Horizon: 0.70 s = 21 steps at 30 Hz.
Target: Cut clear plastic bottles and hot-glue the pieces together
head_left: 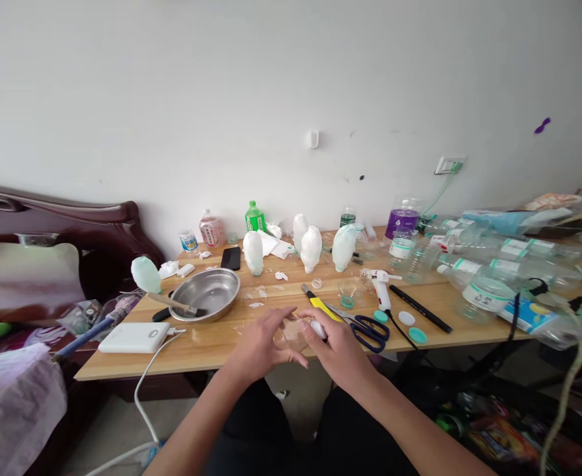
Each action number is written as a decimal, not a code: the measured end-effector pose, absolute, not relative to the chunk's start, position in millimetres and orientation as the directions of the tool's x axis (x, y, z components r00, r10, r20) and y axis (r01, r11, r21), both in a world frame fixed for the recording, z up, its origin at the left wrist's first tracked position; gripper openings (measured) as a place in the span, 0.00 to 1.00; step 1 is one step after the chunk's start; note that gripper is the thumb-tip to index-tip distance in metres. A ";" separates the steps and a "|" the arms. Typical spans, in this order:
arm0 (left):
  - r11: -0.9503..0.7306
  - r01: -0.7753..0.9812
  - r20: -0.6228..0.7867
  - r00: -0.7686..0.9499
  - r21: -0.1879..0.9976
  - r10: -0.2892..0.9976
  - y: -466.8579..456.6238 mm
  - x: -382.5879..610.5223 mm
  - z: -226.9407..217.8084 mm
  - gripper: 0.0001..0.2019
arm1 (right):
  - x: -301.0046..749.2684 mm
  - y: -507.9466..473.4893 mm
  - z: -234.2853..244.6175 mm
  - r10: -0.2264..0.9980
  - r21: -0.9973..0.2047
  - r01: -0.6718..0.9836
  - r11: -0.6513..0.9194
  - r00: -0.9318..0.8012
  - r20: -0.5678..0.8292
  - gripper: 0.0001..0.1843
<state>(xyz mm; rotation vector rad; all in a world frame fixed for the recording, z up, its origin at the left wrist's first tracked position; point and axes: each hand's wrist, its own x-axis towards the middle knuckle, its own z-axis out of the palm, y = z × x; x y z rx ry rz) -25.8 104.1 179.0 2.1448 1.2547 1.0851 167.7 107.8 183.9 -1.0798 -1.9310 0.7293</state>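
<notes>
Both my hands meet over the near edge of the wooden table [211,347]. My left hand [261,344] has its fingers curled around a small clear plastic piece [291,336], held between the two hands. My right hand [335,347] grips a small white object [317,328] at its fingertips, pressed against that clear piece. Just beyond the hands lie a yellow utility knife [321,305] and blue-handled scissors [370,330].
A steel bowl [206,294] with a brush, a white power bank [135,337] with cable, a white glue gun [381,287], teal caps [417,335], several paper-covered bottle forms [311,248], a phone [230,258] and many clear bottles [484,277] at right. A dark headboard [63,218] stands left.
</notes>
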 end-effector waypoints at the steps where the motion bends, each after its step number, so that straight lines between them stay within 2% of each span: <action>1: -0.492 0.554 0.395 0.294 0.671 0.870 103.6 -25.7 179.8 0.37 | 166.8 107.8 183.6 0.877 -0.768 0.432 0.472 -0.322 0.358 0.16; 6: -0.451 0.680 0.339 0.303 0.578 0.891 100.0 -24.6 180.7 0.30 | 161.7 107.9 179.8 0.891 -0.756 0.474 0.452 -0.275 0.361 0.15; 10: -0.449 0.702 0.326 0.314 0.553 0.892 98.6 -23.4 181.3 0.30 | 160.1 106.3 178.8 0.889 -0.765 0.455 0.456 -0.276 0.365 0.17; 17: -0.400 0.574 0.328 0.230 0.715 0.916 96.8 -19.3 176.7 0.26 | 162.9 101.9 181.0 0.890 -0.807 0.382 0.450 -0.267 0.370 0.15; 21: -0.400 0.522 0.343 0.207 0.753 0.916 93.1 -20.1 172.8 0.26 | 164.6 99.6 179.7 0.868 -0.801 0.352 0.484 -0.308 0.389 0.16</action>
